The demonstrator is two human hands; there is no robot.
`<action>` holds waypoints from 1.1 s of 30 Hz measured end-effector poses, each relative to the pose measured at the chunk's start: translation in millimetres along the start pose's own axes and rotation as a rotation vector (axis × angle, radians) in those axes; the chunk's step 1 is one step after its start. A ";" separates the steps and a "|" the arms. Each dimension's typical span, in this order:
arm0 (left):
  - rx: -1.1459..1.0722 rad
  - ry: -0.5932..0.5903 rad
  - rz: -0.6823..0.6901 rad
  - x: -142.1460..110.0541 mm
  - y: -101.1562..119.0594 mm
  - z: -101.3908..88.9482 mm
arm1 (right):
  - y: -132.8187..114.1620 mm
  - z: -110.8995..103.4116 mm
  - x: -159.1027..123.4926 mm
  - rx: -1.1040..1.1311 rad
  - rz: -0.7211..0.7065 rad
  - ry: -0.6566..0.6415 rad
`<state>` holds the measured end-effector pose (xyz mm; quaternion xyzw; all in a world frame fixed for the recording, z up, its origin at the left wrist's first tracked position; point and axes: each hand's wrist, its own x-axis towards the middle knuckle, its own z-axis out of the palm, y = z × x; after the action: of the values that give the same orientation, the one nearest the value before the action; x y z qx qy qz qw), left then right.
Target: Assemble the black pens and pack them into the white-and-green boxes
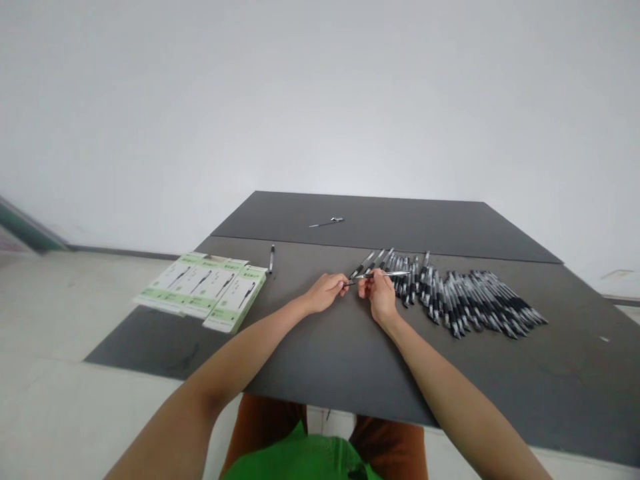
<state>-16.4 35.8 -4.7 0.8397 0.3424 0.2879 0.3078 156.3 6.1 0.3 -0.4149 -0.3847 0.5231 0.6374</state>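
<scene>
Near the middle of the table, my right hand (381, 293) is closed around a clear-barrelled gel pen (395, 273). The pen lies almost level, its back end sticking out to the right. Just to the left, my left hand (326, 292) pinches a thin dark piece (349, 284); most of it is hidden by the fingers, so I cannot tell its kind. Both hands are close together, with the pen's dark front part between them. Right behind and beside my right hand lies a large spread of similar black-gripped pens (465, 300).
Several green-and-white pen boxes (240, 297) lie overlapping at the left edge of the grey table (320, 353). A single pen (271, 259) lies beside them. Farther back are a thin refill-like stick and small shiny pieces (336, 220). A white wall (320, 100) stands behind.
</scene>
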 end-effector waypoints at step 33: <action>-0.389 0.042 -0.089 -7.1 -3.6 -7.1 | -0.1 2.6 -14.4 -0.287 -0.160 -0.286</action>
<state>-27.0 34.8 -4.6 0.7424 0.3234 0.3520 0.4694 151.7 -7.8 0.5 -0.3910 -0.5736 0.4643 0.5500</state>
